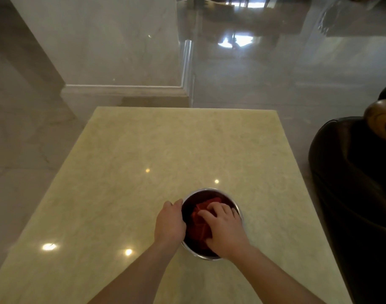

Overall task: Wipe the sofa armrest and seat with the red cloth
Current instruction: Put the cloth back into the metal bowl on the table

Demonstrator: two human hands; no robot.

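Observation:
A red cloth (199, 224) lies bunched inside a round metal bowl (206, 190) on a pale marble table (165, 150). My right hand (223, 227) reaches into the bowl, its fingers curled on top of the cloth. My left hand (170, 222) grips the bowl's left rim and wall. The dark leather sofa (352, 172) stands at the right edge of the view, its rounded armrest beside the table; a carved wooden end (380, 119) shows at its top.
The table top reflects ceiling lights. Glossy stone floor (275, 73) stretches beyond the table. A marble pillar or wall with a skirting (121, 88) rises behind the table's far left edge. A narrow gap separates table and sofa.

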